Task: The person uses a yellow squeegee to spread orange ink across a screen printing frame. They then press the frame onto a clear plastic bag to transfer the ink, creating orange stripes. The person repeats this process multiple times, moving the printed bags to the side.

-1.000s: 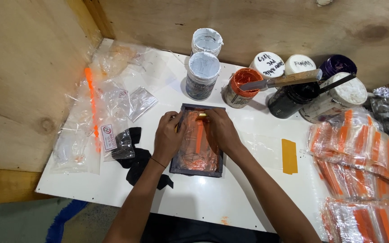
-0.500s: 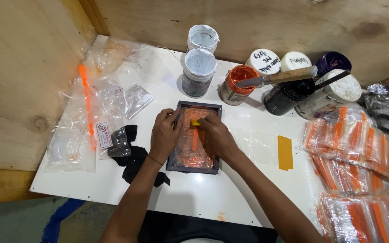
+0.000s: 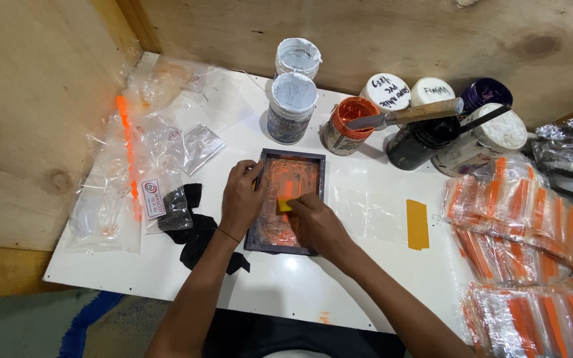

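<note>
A small dark-framed printing screen (image 3: pixel 304 160) smeared with orange ink lies flat on the white table (image 3: pixel 286 278). My left hand (image 3: pixel 241 199) presses down on its left frame edge. My right hand (image 3: pixel 316 222) is closed on a small yellow squeegee (image 3: pixel 285 204) set on the middle of the mesh.
Several ink tubs stand behind the screen, among them an open orange one (image 3: pixel 346 124) with a wooden-handled spatula (image 3: pixel 409 115) across it. Clear bags (image 3: pixel 154 146) and a black rag (image 3: pixel 200 232) lie at left. Stacks of orange-printed bags (image 3: pixel 525 225) fill the right. A yellow strip (image 3: pixel 417 224) lies nearby.
My right hand has drawn the squeegee from the top of the screen toward me, down to the middle of the mesh. The left hand stays on the frame.
</note>
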